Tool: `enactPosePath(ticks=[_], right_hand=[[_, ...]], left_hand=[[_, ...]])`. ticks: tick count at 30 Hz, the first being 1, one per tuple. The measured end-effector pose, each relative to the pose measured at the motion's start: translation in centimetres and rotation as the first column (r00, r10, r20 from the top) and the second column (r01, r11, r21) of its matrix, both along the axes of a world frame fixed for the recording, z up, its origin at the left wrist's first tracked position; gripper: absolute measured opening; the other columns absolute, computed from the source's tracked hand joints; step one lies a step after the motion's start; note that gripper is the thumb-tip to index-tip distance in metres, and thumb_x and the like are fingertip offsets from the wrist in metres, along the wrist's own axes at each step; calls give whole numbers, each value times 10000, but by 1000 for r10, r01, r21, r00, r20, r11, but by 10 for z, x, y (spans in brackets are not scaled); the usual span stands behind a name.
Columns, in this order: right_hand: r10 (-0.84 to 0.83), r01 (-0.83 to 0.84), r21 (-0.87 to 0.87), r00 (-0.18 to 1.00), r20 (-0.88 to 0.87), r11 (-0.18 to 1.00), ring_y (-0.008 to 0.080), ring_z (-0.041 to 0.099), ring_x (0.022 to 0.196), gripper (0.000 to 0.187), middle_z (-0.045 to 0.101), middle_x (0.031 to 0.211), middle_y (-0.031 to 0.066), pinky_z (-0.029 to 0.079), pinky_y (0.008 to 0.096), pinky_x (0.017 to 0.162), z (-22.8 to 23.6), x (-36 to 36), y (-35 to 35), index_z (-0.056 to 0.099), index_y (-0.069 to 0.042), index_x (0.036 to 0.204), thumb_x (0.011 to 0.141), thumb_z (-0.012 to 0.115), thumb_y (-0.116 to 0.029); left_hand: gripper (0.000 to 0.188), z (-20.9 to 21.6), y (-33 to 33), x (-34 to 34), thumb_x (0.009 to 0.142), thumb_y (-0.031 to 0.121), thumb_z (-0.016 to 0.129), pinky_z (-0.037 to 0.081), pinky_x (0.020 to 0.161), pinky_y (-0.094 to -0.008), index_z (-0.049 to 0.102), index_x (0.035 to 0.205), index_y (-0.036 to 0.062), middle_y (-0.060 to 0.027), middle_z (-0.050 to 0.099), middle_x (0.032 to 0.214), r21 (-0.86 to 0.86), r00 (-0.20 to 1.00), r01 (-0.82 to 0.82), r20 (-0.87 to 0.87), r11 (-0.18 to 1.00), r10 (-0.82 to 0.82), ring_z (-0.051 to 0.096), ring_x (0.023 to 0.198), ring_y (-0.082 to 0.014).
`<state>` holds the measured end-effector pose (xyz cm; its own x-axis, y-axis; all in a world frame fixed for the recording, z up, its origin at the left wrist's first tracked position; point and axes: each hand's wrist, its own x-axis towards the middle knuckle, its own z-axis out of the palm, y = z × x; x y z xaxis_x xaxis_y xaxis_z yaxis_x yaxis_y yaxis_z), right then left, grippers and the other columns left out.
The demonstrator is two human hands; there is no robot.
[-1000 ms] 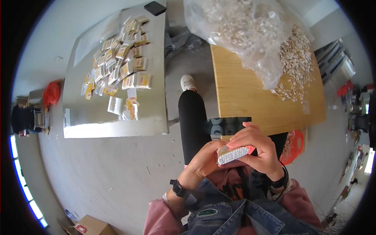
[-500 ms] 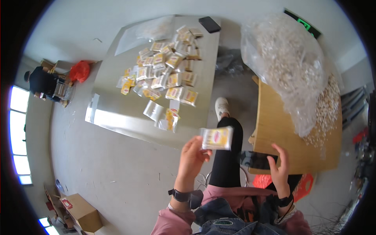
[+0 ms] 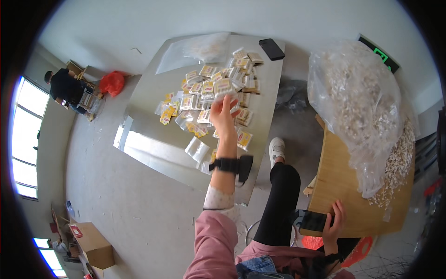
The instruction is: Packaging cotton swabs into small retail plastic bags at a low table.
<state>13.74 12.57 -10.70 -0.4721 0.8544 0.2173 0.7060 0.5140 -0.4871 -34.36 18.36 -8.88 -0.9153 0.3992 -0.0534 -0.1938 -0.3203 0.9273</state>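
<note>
From the head camera, my left hand [image 3: 223,113] is stretched out in front of me, fingers spread wide and holding nothing, over the heap of small clear plastic packets with yellow labels [image 3: 218,90]. The packets lie right under my fingertips and fan out beyond and to the left of them on a shiny grey metal sheet [image 3: 148,149] laid flat on the floor. Past the hand, at the sheet's far right corner, lies a black phone [image 3: 272,49]; a crumpled clear bag [image 3: 204,46] sits at the far edge.

My right hand [image 3: 333,223] is low and near my body, its fingers resting on a dark flat device [image 3: 312,220] at the near edge of a low wooden board [image 3: 341,186]. Whether it grips the device I cannot tell. Beyond that hand, a big clear plastic sack of pale small pieces [image 3: 362,107] covers the board.

The floor is bare grey concrete [image 3: 116,204]. Far to my left, another person in black [image 3: 65,88] crouches beside a red bag [image 3: 111,83] near bright windows [image 3: 28,125]. A brown cardboard box [image 3: 93,242] stands at my near left.
</note>
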Motion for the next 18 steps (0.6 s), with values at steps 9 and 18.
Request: enactPosePath(ticks=[9, 18], right_hand=[[-37, 37, 5, 998, 41, 999, 403, 479, 1309, 341, 547, 1371, 183, 345, 498, 1108, -3, 8, 0, 575, 7, 1270, 948, 557, -100], [-2, 1, 21, 998, 66, 1000, 403, 478, 1311, 351, 533, 1391, 185, 354, 506, 1101, -3, 8, 2, 553, 5, 1292, 961, 540, -109]], left_hand=[[247, -30, -71, 47, 921, 103, 672, 480, 590, -235, 668, 1143, -5, -55, 697, 967, -376, 965, -33, -251, 926, -68, 637, 757, -107], [584, -79, -184, -37, 808, 124, 740, 439, 992, -426, 512, 1332, 2, -164, 631, 1138, -737, 783, -459, -600, 497, -166, 551, 1142, -346]])
